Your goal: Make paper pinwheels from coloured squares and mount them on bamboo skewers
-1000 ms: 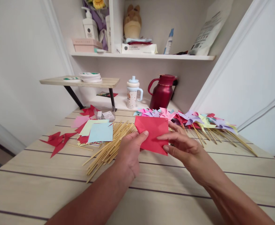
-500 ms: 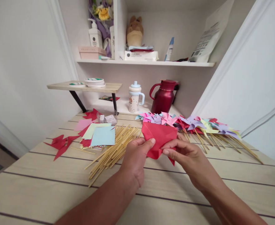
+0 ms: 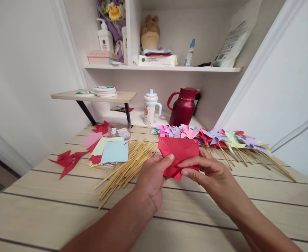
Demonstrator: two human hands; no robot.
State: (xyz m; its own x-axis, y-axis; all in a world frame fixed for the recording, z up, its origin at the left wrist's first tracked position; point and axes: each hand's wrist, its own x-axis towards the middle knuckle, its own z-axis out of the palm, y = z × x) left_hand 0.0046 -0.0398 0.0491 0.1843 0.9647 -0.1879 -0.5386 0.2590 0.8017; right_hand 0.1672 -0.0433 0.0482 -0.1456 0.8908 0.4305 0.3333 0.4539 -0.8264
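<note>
Both hands, left hand (image 3: 150,178) and right hand (image 3: 208,171), pinch the red paper (image 3: 179,154) above the table (image 3: 64,213); thumbs press its fold flat.

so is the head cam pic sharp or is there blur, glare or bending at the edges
Head view: soft, even light, no glare; the red paper and both hands, left hand and right hand, look sharp; the wide lens bends the wall trim and the table planks toward the edges.
</note>
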